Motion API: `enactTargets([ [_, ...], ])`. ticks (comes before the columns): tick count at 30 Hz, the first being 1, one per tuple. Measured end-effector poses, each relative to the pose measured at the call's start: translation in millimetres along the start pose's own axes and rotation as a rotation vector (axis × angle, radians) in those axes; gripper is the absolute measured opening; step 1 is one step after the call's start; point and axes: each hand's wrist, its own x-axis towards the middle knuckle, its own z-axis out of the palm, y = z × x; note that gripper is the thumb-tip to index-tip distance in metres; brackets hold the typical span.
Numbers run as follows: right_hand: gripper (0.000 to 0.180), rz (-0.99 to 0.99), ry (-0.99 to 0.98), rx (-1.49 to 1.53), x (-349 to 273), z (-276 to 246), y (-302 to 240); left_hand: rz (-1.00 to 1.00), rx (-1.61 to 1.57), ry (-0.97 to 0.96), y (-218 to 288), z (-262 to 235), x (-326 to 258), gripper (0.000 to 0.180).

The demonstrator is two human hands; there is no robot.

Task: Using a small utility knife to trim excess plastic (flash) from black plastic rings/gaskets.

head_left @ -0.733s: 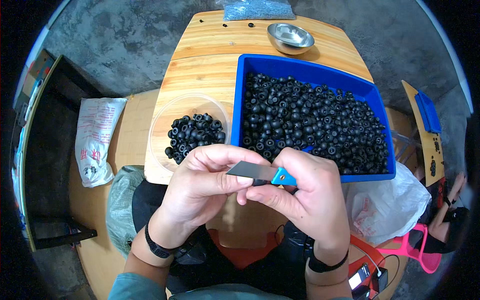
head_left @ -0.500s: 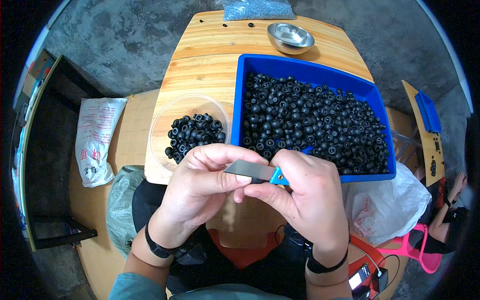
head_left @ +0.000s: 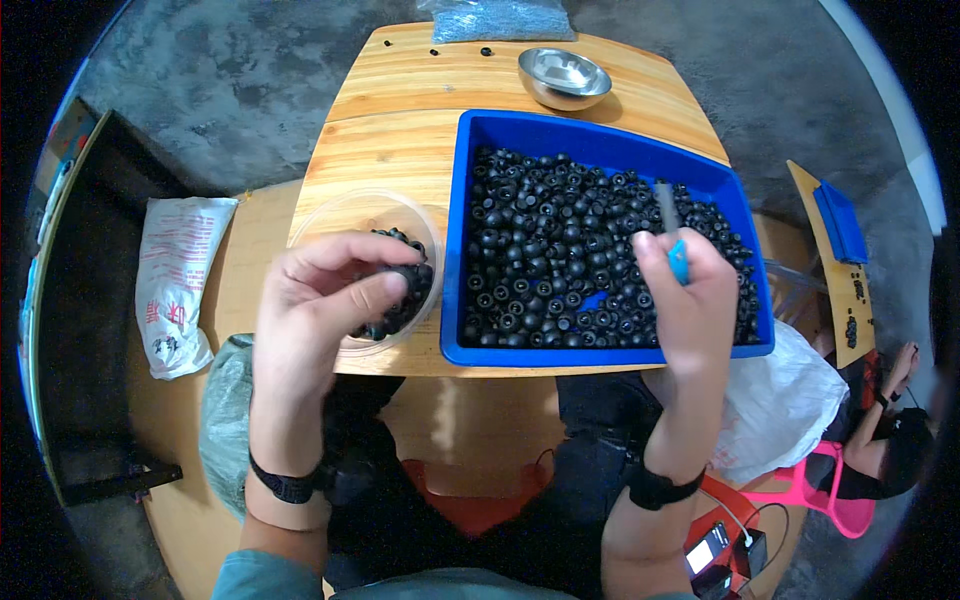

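Over the clear round tub (head_left: 437, 290) at the left, my left hand (head_left: 315, 300) has its thumb and index finger curled around a small round black part (head_left: 410, 275). Similar parts lie behind it in the tub, so its outline is hard to separate. My right hand (head_left: 690, 285) grips a folding knife (head_left: 679, 262) by its blue handle above the blue bin. The blade points up and away from me and is blurred by motion. Many round black parts with holes (head_left: 545, 240) fill the blue bin (head_left: 610, 357).
A steel bowl (head_left: 565, 80) stands behind the bin on the wooden table (head_left: 385, 150). Beyond it lies a clear bag of bluish pellets (head_left: 495, 20). White sacks (head_left: 185, 280) sit on both sides. At the far right, another person's arm (head_left: 880, 410) shows beside a second table.
My hands have come apart. The left moved left over the clear tub; the right moved right over the bin with the knife, its blade swinging from sideways to upward. The view shifted slightly.
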Motion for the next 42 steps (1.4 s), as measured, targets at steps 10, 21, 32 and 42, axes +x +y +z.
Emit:
enactTargets([
  [10,0.023,-0.144,-0.300,-0.528,4.0,48.9,-3.9,0.221,0.455,0.093,-13.7,-9.6,7.7,0.014],
  [21,0.024,-0.064,-0.523,0.005,-3.0,29.5,-20.2,0.142,0.164,-0.103,-17.6,21.3,-2.3,0.018],
  [32,0.025,-0.069,-0.606,0.259,-26.7,2.4,-34.7,-0.154,-0.358,-0.376,-24.0,35.1,-6.8,0.022],
  [42,0.029,-0.168,-0.606,0.303,-36.1,-6.4,-23.3,-0.322,-0.640,-0.342,-24.4,48.3,-13.0,0.021],
])
